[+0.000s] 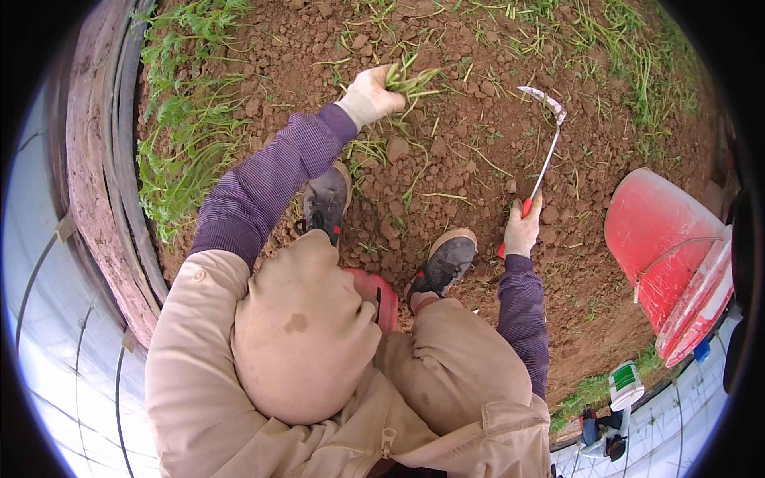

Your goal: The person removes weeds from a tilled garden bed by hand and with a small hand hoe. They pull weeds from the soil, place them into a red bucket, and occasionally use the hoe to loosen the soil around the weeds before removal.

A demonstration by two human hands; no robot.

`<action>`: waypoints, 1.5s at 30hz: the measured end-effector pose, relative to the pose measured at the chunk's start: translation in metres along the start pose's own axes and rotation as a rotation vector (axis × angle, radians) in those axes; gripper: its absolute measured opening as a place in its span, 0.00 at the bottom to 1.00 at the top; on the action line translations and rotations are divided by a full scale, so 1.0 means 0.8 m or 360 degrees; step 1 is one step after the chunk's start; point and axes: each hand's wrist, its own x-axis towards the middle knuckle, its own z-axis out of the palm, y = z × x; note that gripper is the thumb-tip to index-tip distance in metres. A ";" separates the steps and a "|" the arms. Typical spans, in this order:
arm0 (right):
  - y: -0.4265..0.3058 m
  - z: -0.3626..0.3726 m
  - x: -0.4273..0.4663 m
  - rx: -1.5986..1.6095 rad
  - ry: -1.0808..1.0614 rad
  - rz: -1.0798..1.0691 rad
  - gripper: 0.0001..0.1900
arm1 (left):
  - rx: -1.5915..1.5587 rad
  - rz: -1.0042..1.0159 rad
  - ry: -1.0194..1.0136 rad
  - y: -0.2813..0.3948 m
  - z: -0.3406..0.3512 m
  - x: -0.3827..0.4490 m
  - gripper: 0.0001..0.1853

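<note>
My left hand, in a pale glove, grips a small bunch of cut green stems above the soil. My right hand, also gloved, is closed around the red handle of a sickle. Its thin metal shaft runs up and away from me, and the curved blade points left over the ground. Leafy green plants with lobed leaves stand in a strip to the left. Loose cut stems lie scattered on the brown soil between my hands.
A red bucket lies tipped at the right. Farther off are a white and green bucket and another person. Boards and plastic sheeting border the left side. My shoes rest on the soil, beside a red object.
</note>
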 end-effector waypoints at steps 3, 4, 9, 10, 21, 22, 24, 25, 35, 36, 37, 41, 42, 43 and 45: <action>0.011 0.000 0.004 -0.0045 0.0023 0.0004 0.30 | 0.0098 0.0052 0.0276 0.027 -0.054 0.000 0.26; 0.014 0.001 0.004 -0.0022 0.0052 -0.0050 0.30 | 0.0466 0.0359 0.0296 0.023 -0.055 -0.006 0.29; 0.015 0.008 0.006 -0.0030 0.0066 -0.0067 0.29 | 0.2019 0.0214 -0.0839 -0.003 0.008 -0.054 0.43; 0.015 0.008 0.006 -0.0018 0.0071 -0.0076 0.29 | 0.2085 0.0367 -0.0718 -0.023 0.016 -0.069 0.43; 0.018 0.007 0.006 -0.0065 0.0092 -0.0069 0.28 | 0.1152 0.0189 0.0481 -0.045 -0.109 -0.018 0.22; 0.020 0.007 0.005 -0.0070 0.0084 -0.0048 0.28 | 0.1524 0.0193 0.0268 -0.032 -0.104 -0.020 0.25; 0.018 0.007 0.004 -0.0055 0.0056 -0.0005 0.28 | 0.2179 0.0163 -0.0173 -0.014 -0.075 -0.026 0.33; 0.014 0.007 0.005 -0.0049 0.0049 -0.0002 0.28 | 0.2340 0.0416 -0.0199 -0.033 -0.066 -0.024 0.33; 0.006 0.009 0.006 -0.0081 0.0077 -0.0018 0.28 | 0.0059 -0.0053 0.0443 -0.081 -0.066 0.030 0.27; 0.011 0.007 0.003 -0.0094 0.0083 -0.0018 0.28 | -0.0183 -0.0031 0.0427 -0.062 -0.065 0.020 0.26; 0.012 0.006 0.002 -0.0096 0.0081 -0.0008 0.28 | -0.0409 -0.0002 0.0440 -0.043 -0.072 0.005 0.25; 0.008 0.001 0.000 -0.0068 0.0052 0.0093 0.29 | 0.1843 0.0049 -0.0665 -0.010 -0.029 -0.051 0.27; 0.012 0.004 0.002 -0.0046 0.0040 0.0088 0.29 | 0.2089 0.0130 -0.0793 -0.032 -0.014 -0.062 0.25; 0.009 0.002 0.004 -0.0039 0.0032 0.0087 0.29 | 0.2157 0.0239 -0.0795 -0.048 -0.004 -0.065 0.24; -0.007 -0.004 -0.004 -0.0103 0.0054 0.0154 0.29 | 0.2061 0.0258 -0.0592 -0.068 -0.012 -0.052 0.22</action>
